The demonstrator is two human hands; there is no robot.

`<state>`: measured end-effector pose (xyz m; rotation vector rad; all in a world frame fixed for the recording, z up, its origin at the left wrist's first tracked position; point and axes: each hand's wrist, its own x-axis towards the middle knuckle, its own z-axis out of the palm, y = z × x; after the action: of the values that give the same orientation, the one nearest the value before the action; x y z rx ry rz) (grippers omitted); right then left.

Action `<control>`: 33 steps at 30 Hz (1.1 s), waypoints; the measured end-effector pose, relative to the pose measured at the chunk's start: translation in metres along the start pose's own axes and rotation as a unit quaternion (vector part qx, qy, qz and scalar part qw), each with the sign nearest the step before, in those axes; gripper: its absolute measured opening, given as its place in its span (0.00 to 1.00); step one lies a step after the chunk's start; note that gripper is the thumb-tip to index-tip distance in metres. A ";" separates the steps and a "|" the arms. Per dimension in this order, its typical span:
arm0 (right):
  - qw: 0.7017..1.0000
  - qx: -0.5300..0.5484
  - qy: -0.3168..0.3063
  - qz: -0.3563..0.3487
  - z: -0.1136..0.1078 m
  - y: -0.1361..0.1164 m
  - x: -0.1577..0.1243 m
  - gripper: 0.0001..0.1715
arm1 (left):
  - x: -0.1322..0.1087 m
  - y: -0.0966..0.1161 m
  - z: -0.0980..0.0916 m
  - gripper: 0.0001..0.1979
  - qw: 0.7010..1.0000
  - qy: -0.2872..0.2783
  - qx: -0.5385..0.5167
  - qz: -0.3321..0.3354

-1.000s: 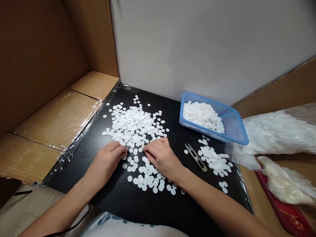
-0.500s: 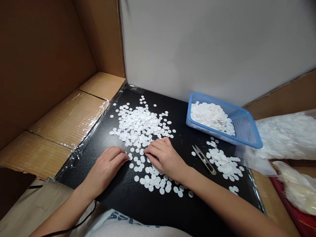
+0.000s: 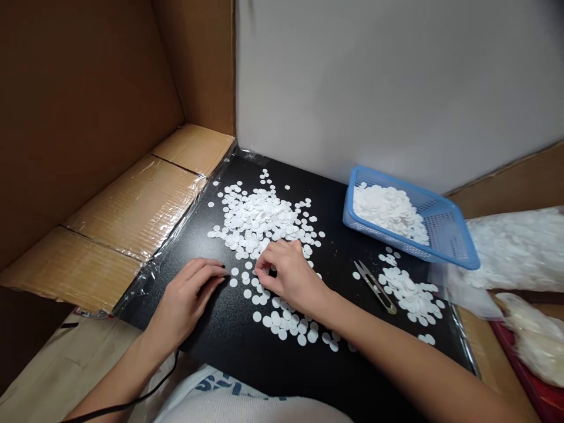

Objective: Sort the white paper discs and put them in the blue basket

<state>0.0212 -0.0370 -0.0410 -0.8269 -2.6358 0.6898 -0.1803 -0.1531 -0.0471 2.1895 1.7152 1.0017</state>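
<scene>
Small round white discs (image 3: 259,214) lie in a loose heap on the black tabletop (image 3: 211,358), and more are scattered below it. My left hand (image 3: 187,296) is at the left edge of the scattered discs, thumb and fingertips closed together. Whether a disc is between them is too small to tell. Among the discs, my right hand (image 3: 288,273) makes a pinch, thumb tip against index finger, just below the heap. What it pinches, if anything, I cannot make out. Several discs lie between the two hands.
Thread snips (image 3: 374,288) lie right of my right forearm, beside a smaller pile of discs (image 3: 412,296). Behind them stands a blue plastic basket (image 3: 409,241) part filled with discs. A clear bag of discs (image 3: 520,249) is at right. Cardboard (image 3: 132,205) borders the table's left.
The view has shifted slightly, so the scene sits further right. My right hand's fingers have curled into a rounder pinch. My left hand has drawn a little away from the nearest discs.
</scene>
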 end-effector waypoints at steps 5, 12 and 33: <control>0.994 0.071 -0.014 0.086 -0.010 0.009 -0.008 0.09 | -0.004 -0.002 0.010 0.11 0.999 -0.036 0.037 0.017; 0.980 0.017 0.157 0.118 -0.033 0.048 -0.058 0.09 | -0.006 -0.003 0.022 0.22 0.983 -0.091 0.112 0.116; 0.983 -0.104 0.142 -0.053 -0.021 0.053 -0.071 0.07 | 0.002 0.015 0.028 0.39 0.955 -0.193 0.145 0.174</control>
<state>0.1098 -0.0334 -0.0601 -0.7670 -2.4950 0.2479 -0.1509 -0.1493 -0.0597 2.7149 1.3974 0.3463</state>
